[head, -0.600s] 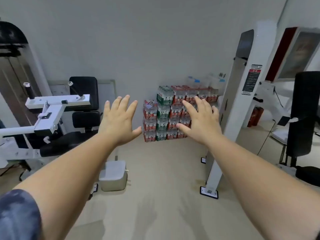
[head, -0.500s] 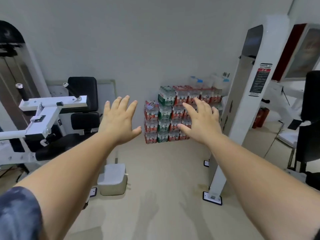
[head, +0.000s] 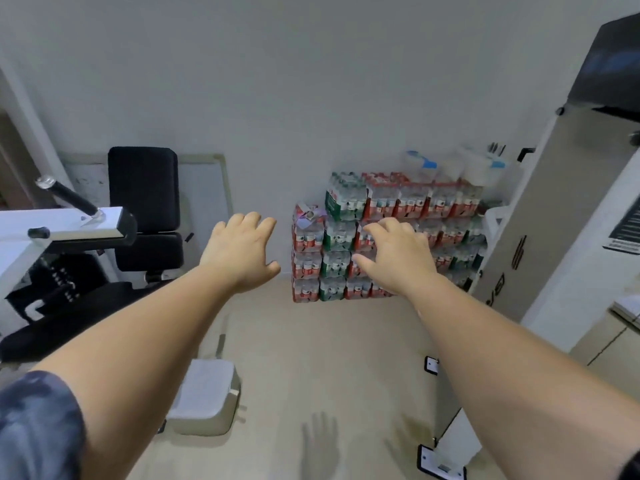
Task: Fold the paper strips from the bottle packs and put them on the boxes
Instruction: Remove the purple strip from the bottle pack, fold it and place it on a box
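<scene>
Left hand (head: 239,252): held out ahead, nothing held, fingers close together and slightly bent.
Right hand (head: 394,258): held out ahead, nothing held, fingers spread and curled downward.
Bottle packs (head: 341,233): stacked on the floor against the wall, well beyond both hands, untouched.
Paper strip (head: 309,216): a pale piece seems to lie on the leftmost column; it cannot be told for certain.
Step in hand: the stack is to be reached first; a strip is best pinched at one end and drawn off gently, so that no pack is shifted.
Change: the stack is seen nearer than half a second ago, and the fingers, then straight, are now bent.
</scene>
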{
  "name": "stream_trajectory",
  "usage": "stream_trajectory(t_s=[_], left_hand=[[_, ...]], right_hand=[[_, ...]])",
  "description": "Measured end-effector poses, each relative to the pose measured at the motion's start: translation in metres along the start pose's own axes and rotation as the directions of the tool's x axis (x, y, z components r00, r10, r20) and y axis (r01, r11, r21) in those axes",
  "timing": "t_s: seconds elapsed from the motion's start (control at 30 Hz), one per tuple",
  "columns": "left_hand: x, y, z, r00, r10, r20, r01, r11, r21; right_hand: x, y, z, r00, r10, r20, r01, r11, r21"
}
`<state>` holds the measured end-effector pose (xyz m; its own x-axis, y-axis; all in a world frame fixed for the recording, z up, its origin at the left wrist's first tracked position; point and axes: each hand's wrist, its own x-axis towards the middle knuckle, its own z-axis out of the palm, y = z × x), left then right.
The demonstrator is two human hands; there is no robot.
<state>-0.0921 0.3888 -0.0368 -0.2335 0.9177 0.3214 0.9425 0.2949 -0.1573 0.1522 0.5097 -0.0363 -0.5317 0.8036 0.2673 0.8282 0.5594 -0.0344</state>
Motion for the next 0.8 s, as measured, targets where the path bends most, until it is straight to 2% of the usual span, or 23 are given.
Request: stream_trajectory(t_s=[0.23, 0.37, 0.57, 0.8], left_hand=[[0.15, -0.036, 0.104, 0.998, -0.015, 0.064, 0.021, 0.996, -0.087], [0.227, -0.061, 0.153, 0.984, -0.077, 0.159, 0.11, 0.971, -0.212], [0.335, -0.084, 0.212, 0.976, -0.045, 0.211, 0.094, 0.969, -0.23], [0.459, -0.086, 0.295, 0.954, -0.031, 0.3, 0.102, 0.969, -0.225]], right_hand=[[0.158, -0.003, 0.083, 0.998, 0.004, 0.059, -0.003, 1.0, -0.01], [0.235, -0.011, 0.124, 0.987, 0.048, 0.155, -0.053, 0.998, 0.023], [0.342, -0.004, 0.177, 0.965, 0.107, 0.24, -0.12, 0.992, 0.042], [0.478, 0.029, 0.253, 0.955, 0.086, 0.284, -0.114, 0.99, 0.084]])
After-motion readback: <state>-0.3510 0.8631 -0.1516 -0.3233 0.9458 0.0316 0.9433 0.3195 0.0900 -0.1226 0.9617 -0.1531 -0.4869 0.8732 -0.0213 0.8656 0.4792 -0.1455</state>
